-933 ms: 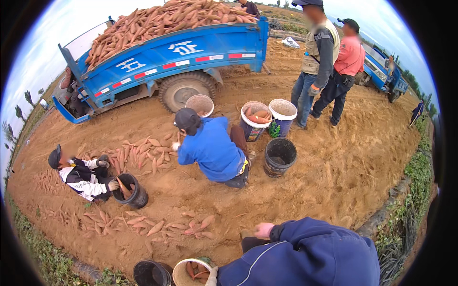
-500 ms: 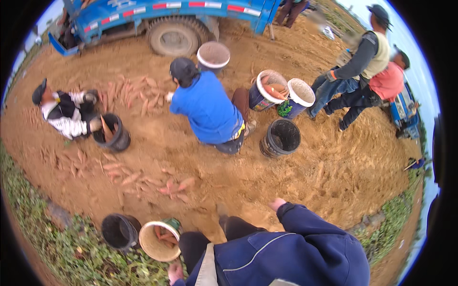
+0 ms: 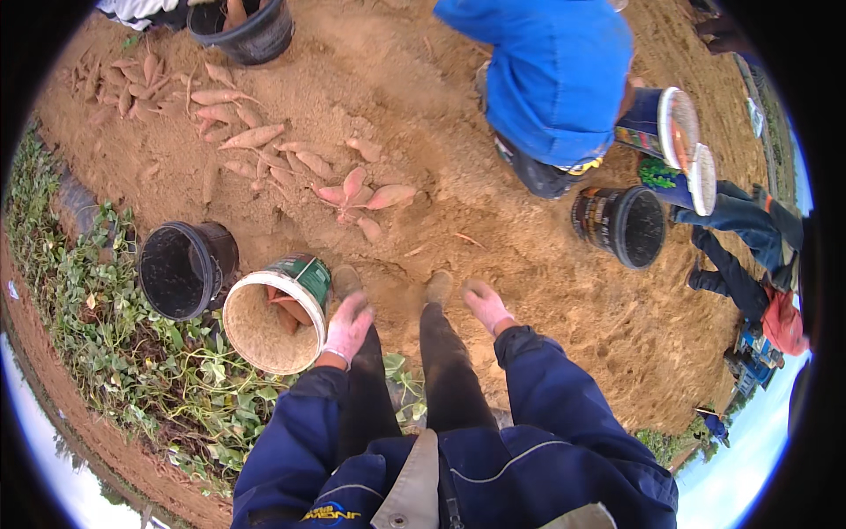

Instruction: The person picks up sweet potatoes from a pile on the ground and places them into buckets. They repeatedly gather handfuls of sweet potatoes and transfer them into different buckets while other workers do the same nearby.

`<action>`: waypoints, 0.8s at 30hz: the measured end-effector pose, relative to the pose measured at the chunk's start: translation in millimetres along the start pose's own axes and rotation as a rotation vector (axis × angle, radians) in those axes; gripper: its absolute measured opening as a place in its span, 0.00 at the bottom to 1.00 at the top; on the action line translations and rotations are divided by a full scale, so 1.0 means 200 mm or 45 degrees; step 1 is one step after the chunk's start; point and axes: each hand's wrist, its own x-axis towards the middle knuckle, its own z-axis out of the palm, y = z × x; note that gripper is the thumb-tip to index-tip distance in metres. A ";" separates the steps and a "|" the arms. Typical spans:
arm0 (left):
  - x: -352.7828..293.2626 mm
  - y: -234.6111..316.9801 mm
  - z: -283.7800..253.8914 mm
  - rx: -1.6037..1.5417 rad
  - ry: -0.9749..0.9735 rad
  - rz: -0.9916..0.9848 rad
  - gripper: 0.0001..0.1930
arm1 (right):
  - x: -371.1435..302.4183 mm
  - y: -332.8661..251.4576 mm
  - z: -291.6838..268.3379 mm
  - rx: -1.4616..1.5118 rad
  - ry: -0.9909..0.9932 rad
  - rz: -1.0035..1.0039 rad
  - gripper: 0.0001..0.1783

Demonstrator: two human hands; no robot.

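My left hand, in a pale pink glove, hangs beside the rim of a green and white bucket. A few sweet potatoes lie inside that bucket, which leans toward me. Nothing shows in the left hand, its fingers loosely stretched. My right hand, gloved alike, hovers over the soil in front of my right leg, fingers extended and holding nothing. Ahead of my boots lies a small cluster of sweet potatoes, apart from both hands. An empty-looking black bucket stands left of the green and white one.
More sweet potatoes lie in rows at the far left. A person in blue crouches ahead. Beyond my right hand stand a dark bucket and two blue-and-white buckets. Green vines cover the left edge.
My view has tilted down and turned, bringing the near sweet potatoes closer to the middle. My left hand has come forward, from the near side of the bucket to its right side.
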 end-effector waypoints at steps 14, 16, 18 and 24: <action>1.75 -0.33 -0.43 -0.480 0.146 -0.110 0.39 | 1.85 -1.23 0.48 -0.537 0.106 -0.713 0.37; 1.75 -0.33 -0.39 -0.715 0.211 -0.174 0.38 | 2.00 -1.25 0.62 -0.642 0.080 -0.736 0.40; 1.73 -0.34 -0.36 -0.853 0.256 -0.194 0.37 | 2.05 -1.21 0.66 -0.468 -0.189 -0.224 0.41; 1.63 -0.42 -0.17 -0.793 0.212 -0.316 0.24 | 1.75 -1.00 0.50 -0.473 -0.342 -0.187 0.35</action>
